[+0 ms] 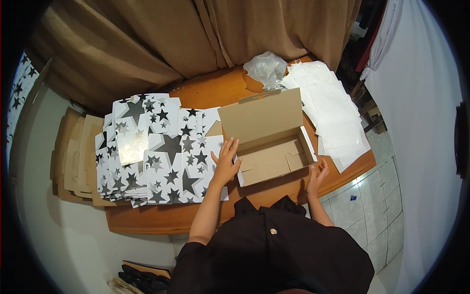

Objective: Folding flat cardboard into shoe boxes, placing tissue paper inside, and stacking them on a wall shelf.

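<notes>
An upright cardboard box [267,164], white outside and brown inside, stands on the wooden table in front of me. Its lid [262,115] is raised and leans away from me, so the bare brown inside shows. My left hand [226,161] is at the box's left wall, fingers spread and pointing up along it. Close to the right front corner is my right hand [316,179], its fingers apart; whether it touches the wall I cannot tell. Left of the box lies a stack of flat white cardboard blanks printed with black and grey stars [169,147].
Plain brown cardboard sheets [81,157] lean at the table's left end. White paper sheets [333,108] are spread on the right, beside a crumpled clear plastic bag [267,68]. A brown curtain [147,39] hangs behind the table [147,220]. Dark footwear [142,279] lies at the lower left.
</notes>
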Motion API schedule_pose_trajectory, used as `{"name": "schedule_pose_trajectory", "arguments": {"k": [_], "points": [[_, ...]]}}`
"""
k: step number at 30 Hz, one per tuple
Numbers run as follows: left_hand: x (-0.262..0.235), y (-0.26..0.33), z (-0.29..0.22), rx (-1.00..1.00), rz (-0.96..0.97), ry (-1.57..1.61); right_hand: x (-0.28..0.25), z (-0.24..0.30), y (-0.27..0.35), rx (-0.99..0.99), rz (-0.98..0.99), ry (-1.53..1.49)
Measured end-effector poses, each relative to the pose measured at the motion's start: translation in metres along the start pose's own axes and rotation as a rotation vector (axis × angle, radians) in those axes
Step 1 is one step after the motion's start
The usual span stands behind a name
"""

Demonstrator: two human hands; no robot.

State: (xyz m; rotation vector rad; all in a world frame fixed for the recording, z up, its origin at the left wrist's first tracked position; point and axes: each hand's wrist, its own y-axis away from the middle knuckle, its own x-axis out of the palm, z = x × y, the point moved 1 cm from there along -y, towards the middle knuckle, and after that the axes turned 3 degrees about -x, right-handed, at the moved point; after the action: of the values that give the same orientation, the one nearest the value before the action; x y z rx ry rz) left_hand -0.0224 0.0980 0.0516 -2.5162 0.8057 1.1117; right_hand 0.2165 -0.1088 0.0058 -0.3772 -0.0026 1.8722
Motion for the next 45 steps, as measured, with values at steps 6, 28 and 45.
{"name": "schedule_pose_trajectory", "arguments": {"k": [6, 28, 45], "points": [[0.019, -0.003, 0.015, 0.003, 0.032, 0.032, -0.011, 0.022, -0.039, -0.518, 0.426, 0.307], [0.022, 0.058, 0.006, 0.704, -0.253, -0.085, 0.015, -0.019, -0.027, -0.493, 0.188, 0.152], [0.019, 0.047, 0.001, 0.481, -0.512, -0.166, 0.001, 0.002, -0.083, -0.382, 0.140, 0.140]]}}
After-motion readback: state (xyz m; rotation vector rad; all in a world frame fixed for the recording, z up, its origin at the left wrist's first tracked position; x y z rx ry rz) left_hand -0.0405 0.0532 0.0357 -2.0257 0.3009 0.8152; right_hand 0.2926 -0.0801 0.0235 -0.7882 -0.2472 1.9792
